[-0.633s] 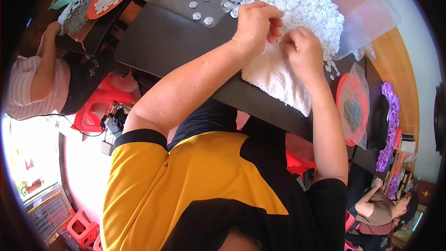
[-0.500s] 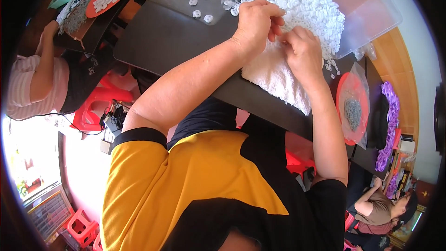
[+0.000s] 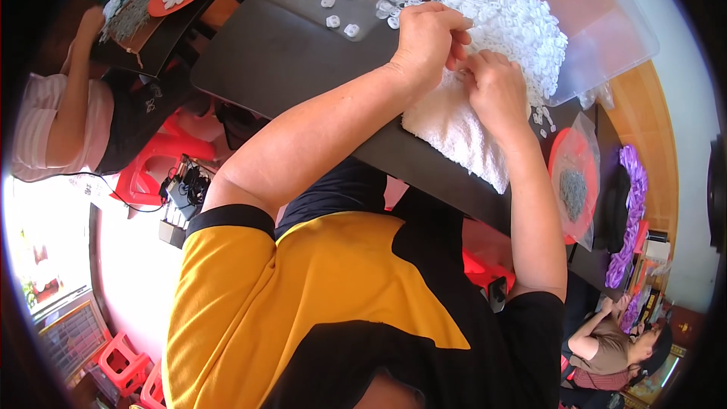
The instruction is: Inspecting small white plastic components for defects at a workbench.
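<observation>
My left hand (image 3: 430, 39) is above the table's far side, its fingers curled in toward the thumb. Close on its right, my right hand (image 3: 497, 89) is closed in a pinch, fingertips almost meeting those of the left. Whatever is between the fingers is too small or hidden to make out. Under both hands lies a pale fluffy towel (image 3: 454, 132) on the dark table. Just beyond them, a heap of small white plastic pieces (image 3: 522, 26) fills part of a clear plastic bin (image 3: 606, 38) tipped toward me.
Several white pieces lie by another clear container (image 3: 356, 34) at the far left. A red tray (image 3: 573, 185) with grey metal bits in a clear bag sits right, near purple ribbon (image 3: 628, 212). One person (image 3: 68, 117) works at the left table; another (image 3: 617, 344) sits lower right.
The view has shifted slightly, so the table and bins appear a little farther right. My hands stay close together over the towel, with only small finger movements.
</observation>
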